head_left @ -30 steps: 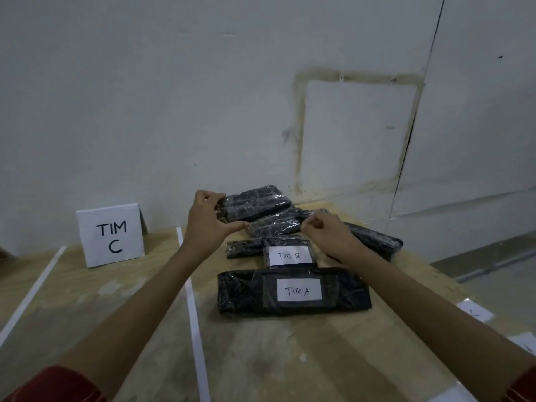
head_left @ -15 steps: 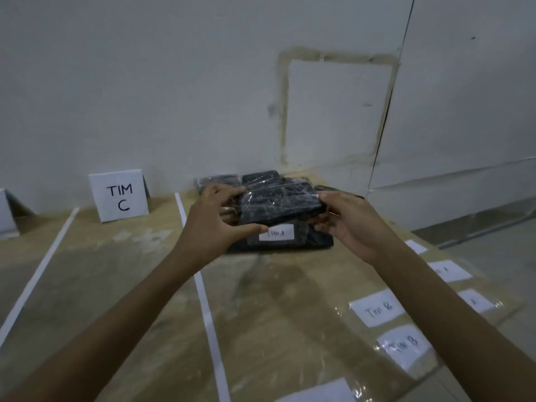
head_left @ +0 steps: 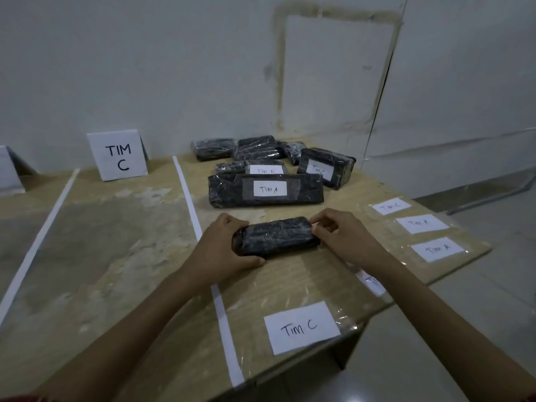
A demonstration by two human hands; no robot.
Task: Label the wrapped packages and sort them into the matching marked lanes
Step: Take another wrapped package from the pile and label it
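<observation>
Unlabelled package [head_left: 275, 238] lies flat on the table [head_left: 130, 242], long axis left-right, just right of the white tape line [head_left: 191, 210]. Black, glossy film wrap, creased. Left hand [head_left: 220, 248] grips its left end, right hand [head_left: 342, 236] pinches its right end.

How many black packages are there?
7. The held package in front; behind it Tim A package, Tim B package, Tim C package; at the far edge back-left package, back-middle package, back-right package. More may be hidden.
</observation>
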